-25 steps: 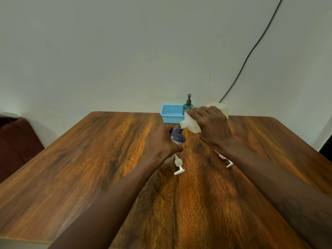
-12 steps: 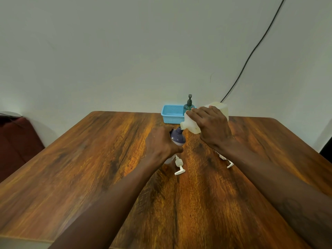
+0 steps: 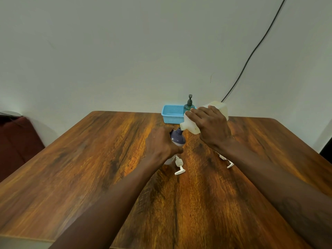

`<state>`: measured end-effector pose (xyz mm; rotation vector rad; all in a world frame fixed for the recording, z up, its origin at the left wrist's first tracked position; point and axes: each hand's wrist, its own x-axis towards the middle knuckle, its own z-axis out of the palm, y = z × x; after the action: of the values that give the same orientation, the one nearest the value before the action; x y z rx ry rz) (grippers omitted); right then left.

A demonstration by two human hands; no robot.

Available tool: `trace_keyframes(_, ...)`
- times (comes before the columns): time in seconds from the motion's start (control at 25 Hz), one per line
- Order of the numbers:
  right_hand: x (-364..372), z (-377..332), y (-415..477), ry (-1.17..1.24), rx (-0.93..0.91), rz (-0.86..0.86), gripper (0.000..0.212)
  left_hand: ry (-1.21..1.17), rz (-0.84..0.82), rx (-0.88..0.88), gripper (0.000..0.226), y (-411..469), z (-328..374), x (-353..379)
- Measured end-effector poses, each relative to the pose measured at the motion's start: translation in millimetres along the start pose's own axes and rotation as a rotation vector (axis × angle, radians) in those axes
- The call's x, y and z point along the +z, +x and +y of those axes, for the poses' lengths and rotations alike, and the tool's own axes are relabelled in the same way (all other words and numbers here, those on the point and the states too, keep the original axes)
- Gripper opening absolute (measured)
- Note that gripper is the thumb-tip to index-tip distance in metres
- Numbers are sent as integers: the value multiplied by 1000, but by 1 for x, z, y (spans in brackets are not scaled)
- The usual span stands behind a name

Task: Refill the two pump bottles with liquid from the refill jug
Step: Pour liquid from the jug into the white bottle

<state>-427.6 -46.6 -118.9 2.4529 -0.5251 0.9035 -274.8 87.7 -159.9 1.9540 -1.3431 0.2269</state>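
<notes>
The purple pump bottle (image 3: 177, 139) stood on the bench (image 3: 89, 168), its open neck just under the spout of the tilted, pale refill jug (image 3: 193, 123). The left hand (image 3: 160, 145) was wrapped closed around the bottle, while the right hand (image 3: 212, 126) gripped the jug from above. A white pump head (image 3: 179, 165) lay beside the bottle.

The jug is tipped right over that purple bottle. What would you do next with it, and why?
Probably just hold the tilt steady and let it pour. The right hand has the white jug tipped with its spout at the open neck of the purple bottle, which the left hand grips. A white pump lies on the table, so the bottle is uncapped. The fill level can't be seen.
</notes>
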Motion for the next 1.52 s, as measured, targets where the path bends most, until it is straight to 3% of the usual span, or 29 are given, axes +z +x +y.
trace_keyframes(1.24,1,-1,3,-10,-9,5,70,-56,6,-22,60,0,-2,2)
trace_keyframes(1.52,10,-1,-7,308,278,-73,75,-125,25,-4,55,-1,-3,-2)
